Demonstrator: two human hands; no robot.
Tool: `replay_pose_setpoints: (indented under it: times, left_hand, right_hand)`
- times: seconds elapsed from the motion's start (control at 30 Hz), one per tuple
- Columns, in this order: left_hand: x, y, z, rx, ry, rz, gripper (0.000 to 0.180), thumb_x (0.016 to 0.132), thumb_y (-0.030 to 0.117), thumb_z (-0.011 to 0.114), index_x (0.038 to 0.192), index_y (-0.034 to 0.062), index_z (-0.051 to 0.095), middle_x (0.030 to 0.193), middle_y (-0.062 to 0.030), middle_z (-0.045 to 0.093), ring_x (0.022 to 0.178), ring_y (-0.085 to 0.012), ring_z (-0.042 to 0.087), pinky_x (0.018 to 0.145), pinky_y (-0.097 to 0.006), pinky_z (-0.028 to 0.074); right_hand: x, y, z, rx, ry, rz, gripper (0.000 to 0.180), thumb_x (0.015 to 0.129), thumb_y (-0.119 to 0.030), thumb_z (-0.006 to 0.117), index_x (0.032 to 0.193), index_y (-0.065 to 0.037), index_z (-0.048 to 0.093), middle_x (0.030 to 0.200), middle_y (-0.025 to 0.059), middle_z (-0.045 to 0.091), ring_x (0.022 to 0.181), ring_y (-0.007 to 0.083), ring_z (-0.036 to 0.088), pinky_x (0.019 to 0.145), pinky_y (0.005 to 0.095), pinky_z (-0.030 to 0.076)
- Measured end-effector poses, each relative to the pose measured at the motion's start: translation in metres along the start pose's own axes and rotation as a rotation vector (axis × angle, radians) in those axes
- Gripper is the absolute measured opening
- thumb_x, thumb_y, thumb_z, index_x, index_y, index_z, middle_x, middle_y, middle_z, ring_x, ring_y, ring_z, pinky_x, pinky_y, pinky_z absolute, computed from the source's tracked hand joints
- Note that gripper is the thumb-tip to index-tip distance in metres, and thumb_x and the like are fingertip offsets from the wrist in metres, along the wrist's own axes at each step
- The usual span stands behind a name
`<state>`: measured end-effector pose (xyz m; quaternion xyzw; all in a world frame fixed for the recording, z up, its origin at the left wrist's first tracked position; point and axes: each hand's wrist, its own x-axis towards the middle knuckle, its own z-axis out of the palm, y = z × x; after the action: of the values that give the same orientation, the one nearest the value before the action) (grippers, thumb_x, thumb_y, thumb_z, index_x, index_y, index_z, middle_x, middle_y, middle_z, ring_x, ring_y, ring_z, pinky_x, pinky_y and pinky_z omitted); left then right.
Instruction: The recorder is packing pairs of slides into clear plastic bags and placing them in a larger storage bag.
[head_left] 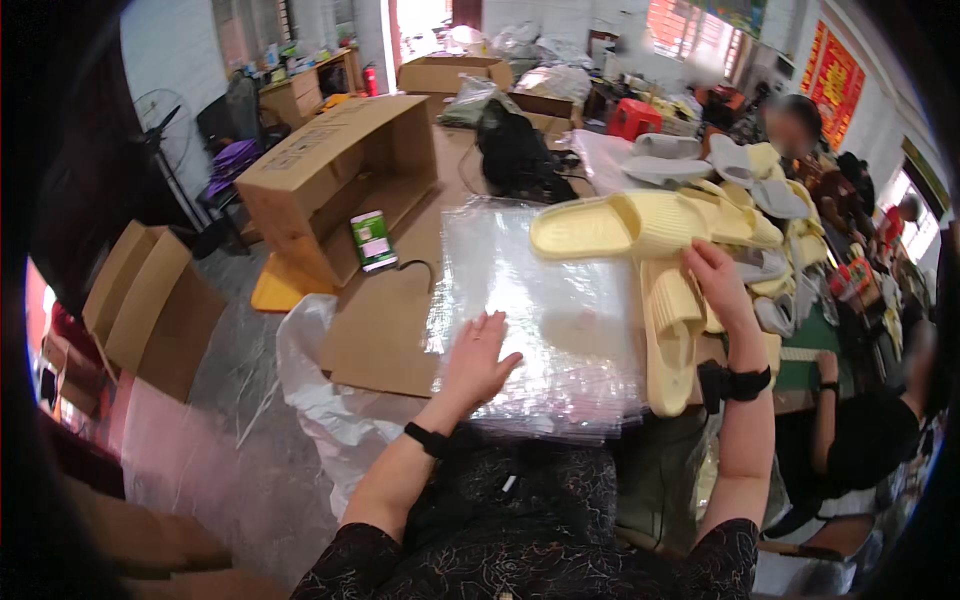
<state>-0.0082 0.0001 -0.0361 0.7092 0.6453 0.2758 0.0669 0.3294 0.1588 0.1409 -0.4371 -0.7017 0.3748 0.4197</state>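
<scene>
My left hand (477, 362) lies flat with its fingers stretched out on a stack of clear plastic bags (490, 255) in front of me. At the right side of the stack, my right hand (718, 282) has its fingers closed on the near edge of a pale yellow slide sandal (590, 228) with a ribbed strap. That sandal lies crosswise over the far part of the bags. Just below it, a second yellow slide sandal (672, 345) points toward me along the bags' right edge.
Yellow and grey slides (668, 158) are heaped at the right. An open cardboard box (340, 170) stands at the left, a phone (373, 240) by its opening. A black bag (520, 155) lies beyond the plastic bags. Another person's arm (826, 400) rests at the table's right side.
</scene>
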Motion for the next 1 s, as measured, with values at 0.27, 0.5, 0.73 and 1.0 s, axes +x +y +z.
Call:
replay_pose_setpoints:
  times: [0.27, 0.5, 0.73, 1.0]
  left_hand:
    - [-0.005, -0.006, 0.014, -0.022, 0.031, -0.056, 0.065, 0.093, 0.041, 0.057, 0.142, -0.0002, 0.044, 0.148, -0.0216, 0.043, 0.142, -0.0386, 0.031, 0.119, -0.048, 0.021]
    - [-0.002, 0.001, 0.002, 0.039, -0.035, 0.017, 0.072, 0.094, 0.049, 0.054, 0.143, -0.0016, 0.041, 0.151, -0.0207, 0.040, 0.145, -0.0365, 0.028, 0.121, -0.045, 0.018]
    - [0.005, 0.005, -0.001, 0.034, -0.108, -0.110, 0.075, 0.093, 0.045, 0.057, 0.143, -0.0078, 0.037, 0.150, -0.0238, 0.039, 0.144, -0.0366, 0.029, 0.121, -0.046, 0.019]
    - [0.002, 0.005, -0.001, -0.103, 0.050, 0.036, 0.078, 0.086, 0.033, 0.063, 0.153, 0.0131, 0.029, 0.149, -0.0221, 0.042, 0.140, -0.0381, 0.037, 0.119, -0.047, 0.022]
  right_hand:
    - [0.002, 0.020, 0.076, -0.039, -0.382, 0.017, 0.078, 0.087, -0.002, 0.061, 0.156, -0.017, 0.027, 0.080, -0.0038, 0.049, 0.070, 0.0052, 0.046, 0.064, 0.0200, 0.041]
    - [0.054, 0.063, 0.089, -0.301, 0.042, -0.051, 0.053, 0.087, -0.019, 0.061, 0.139, -0.012, 0.052, 0.081, 0.0103, 0.062, 0.072, 0.0189, 0.061, 0.072, 0.0340, 0.050]
    - [0.049, 0.088, 0.093, -0.713, 0.037, 0.156, 0.037, 0.091, -0.027, 0.049, 0.120, -0.016, 0.068, 0.108, 0.0142, 0.071, 0.102, 0.0322, 0.066, 0.089, 0.0417, 0.051]
    - [0.023, 0.123, 0.085, -0.571, 0.088, -0.071, 0.033, 0.085, -0.024, 0.065, 0.115, -0.011, 0.070, 0.100, 0.0191, 0.067, 0.095, 0.0363, 0.066, 0.084, 0.0442, 0.052]
